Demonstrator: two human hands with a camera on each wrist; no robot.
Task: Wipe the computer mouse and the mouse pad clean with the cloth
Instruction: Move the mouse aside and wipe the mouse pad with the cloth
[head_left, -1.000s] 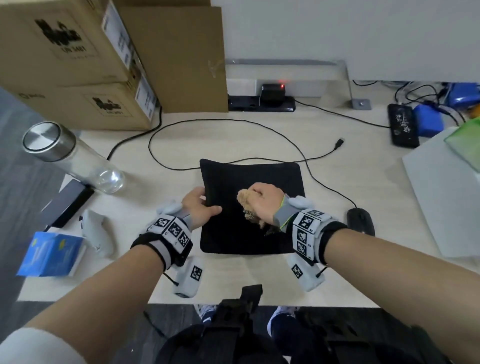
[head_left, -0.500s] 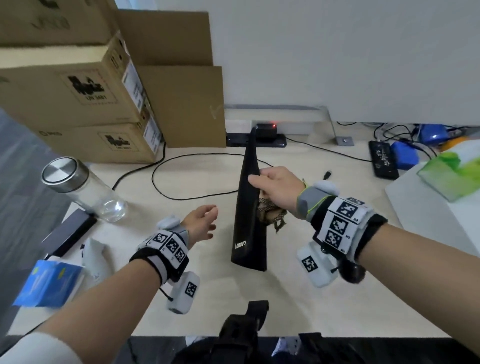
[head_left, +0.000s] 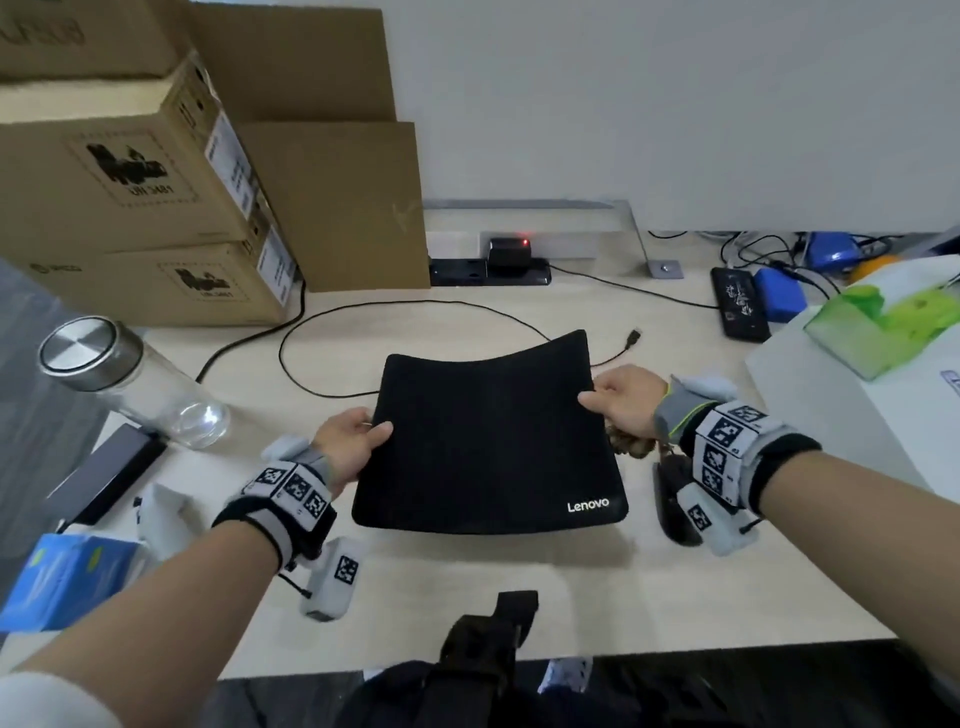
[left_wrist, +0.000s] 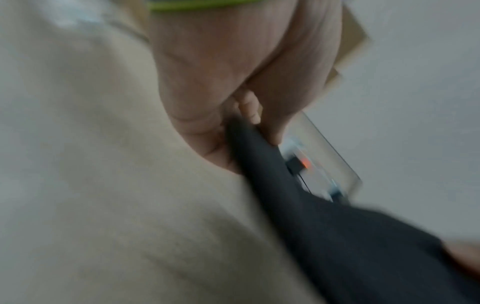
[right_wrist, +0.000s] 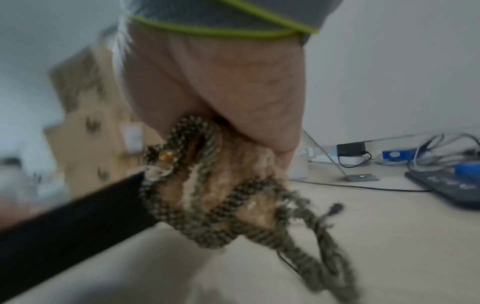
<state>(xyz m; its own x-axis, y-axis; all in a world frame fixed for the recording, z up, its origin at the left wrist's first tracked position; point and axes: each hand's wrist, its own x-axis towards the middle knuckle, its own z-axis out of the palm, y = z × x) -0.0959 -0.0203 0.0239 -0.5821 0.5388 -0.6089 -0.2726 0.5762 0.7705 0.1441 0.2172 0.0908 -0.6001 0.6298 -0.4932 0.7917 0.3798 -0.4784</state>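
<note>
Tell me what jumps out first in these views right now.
The black mouse pad dominates the centre, held off the desk, sagging between both hands: the left hand grips its left edge, the right hand its right edge. The right hand also bunches the brown cloth. Cardboard boxes stack at far left.

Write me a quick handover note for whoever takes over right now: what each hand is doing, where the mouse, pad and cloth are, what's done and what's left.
Left hand: grips the left edge of the pad.
Right hand: pinches the pad's right edge, with the cloth bunched in the same hand.
Pad: held off the desk between both hands, sagging in the middle, logo side up.
Mouse: on the desk under the right wrist, mostly hidden.
Done: nothing the pictures can confirm as wiped.
Left: probably lay the pad flat, wipe this face, then wipe the mouse.
</note>
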